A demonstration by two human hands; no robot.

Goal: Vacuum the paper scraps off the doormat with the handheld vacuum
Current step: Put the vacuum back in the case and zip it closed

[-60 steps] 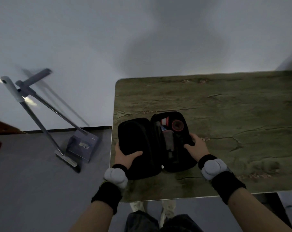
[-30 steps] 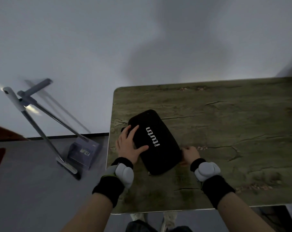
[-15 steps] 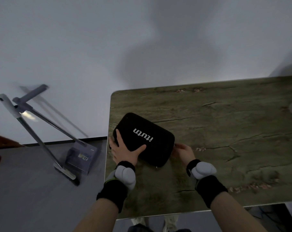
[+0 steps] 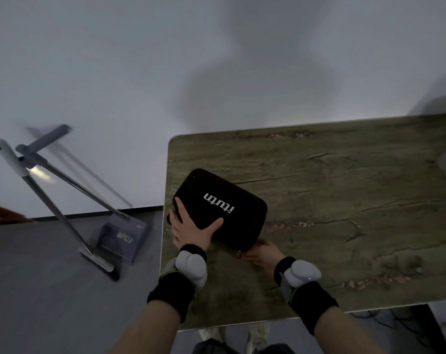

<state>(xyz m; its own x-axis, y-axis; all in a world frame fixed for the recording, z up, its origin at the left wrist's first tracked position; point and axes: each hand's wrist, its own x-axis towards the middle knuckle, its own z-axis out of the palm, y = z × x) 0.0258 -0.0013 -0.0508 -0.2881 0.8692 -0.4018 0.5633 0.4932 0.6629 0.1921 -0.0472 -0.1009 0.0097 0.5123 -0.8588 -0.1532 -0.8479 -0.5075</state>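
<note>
A black zip case (image 4: 224, 200) with white "itutn" lettering lies closed on the table (image 4: 344, 200), close to its left edge. My left hand (image 4: 193, 231) rests over the case's near-left end, with the thumb spread across the lid and the fingers along the left side. My right hand (image 4: 261, 251) is at the case's near corner, where its fingertips pinch the small zipper pull. No vacuum, doormat or paper scraps are in sight.
A long-handled broom (image 4: 63, 215) and a grey dustpan (image 4: 122, 236) lean against the white wall at the left, on the grey floor. The table's near edge is just in front of my feet. Cables lie on the floor at bottom right.
Two seconds ago the case lay open with its contents showing. It is now closed and has turned so the logo runs crosswise; my right hand moved to its near corner.
</note>
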